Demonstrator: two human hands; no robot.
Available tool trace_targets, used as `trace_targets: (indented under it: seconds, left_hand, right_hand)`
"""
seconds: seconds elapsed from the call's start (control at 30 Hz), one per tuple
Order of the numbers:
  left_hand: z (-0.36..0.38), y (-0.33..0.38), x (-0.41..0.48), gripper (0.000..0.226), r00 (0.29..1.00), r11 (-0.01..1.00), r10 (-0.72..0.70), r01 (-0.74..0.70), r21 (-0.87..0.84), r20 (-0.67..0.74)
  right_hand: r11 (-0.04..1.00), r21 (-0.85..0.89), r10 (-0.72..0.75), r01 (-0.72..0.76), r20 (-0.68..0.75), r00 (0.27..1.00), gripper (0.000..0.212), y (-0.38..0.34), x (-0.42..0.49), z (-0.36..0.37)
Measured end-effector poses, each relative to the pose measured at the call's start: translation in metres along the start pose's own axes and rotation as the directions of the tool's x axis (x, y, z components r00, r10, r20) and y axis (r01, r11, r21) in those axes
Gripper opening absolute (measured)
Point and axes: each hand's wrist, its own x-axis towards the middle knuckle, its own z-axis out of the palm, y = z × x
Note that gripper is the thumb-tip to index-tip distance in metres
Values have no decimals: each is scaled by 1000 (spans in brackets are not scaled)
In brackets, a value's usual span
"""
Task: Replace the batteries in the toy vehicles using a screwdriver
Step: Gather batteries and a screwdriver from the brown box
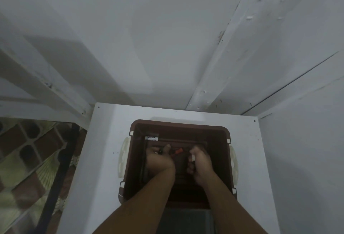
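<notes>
right hand grips white item in brown bin

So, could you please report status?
Left hand grips small dark object, right hand grips white-tipped object. Both inside brown plastic bin. White-labelled battery lies in far-left corner.

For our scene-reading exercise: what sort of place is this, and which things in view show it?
Probably a room in a home: a white table stands in a corner of white walls, a brown plastic bin sits on it, and patterned cloth, perhaps bedding, lies at the left.
</notes>
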Motion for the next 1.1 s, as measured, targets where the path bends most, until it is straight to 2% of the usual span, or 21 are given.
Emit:
trace_targets:
  seconds: [0.2,0.43,0.5,0.67,0.83,0.93,1.1]
  left_hand:
    - [2,9,0,24,984,963,-137,105,-249,-113]
    - [3,13,1,18,994,938,-81,52,-342,-72]
    - [5,12,3,25,994,928,-69,34,-371,-81]
    - [8,7,-5,57,995,972,54,-73,-224,-89]
    - [18,6,-1,67,993,981,94,-106,-163,-78]
    - [20,6,2,68,992,979,94,-108,-174,-89]
    - [19,7,5,49,988,990,93,-106,-97,-122]
  right_hand:
    - [1000,14,6,-6,12,1000,24,-1,-4,-8]
    - [1000,20,-6,5,56,998,21,-1,-4,-14]
    - [1000,20,-7,6,61,998,22,-1,-3,-15]
    - [1000,4,7,-7,69,998,23,-1,-2,-16]
    - [1000,4,-18,18,80,997,22,-6,3,-21]
    - [999,-6,-34,35,100,994,19,-6,7,-25]
    - [996,-64,-52,58,81,995,14,-6,8,-24]
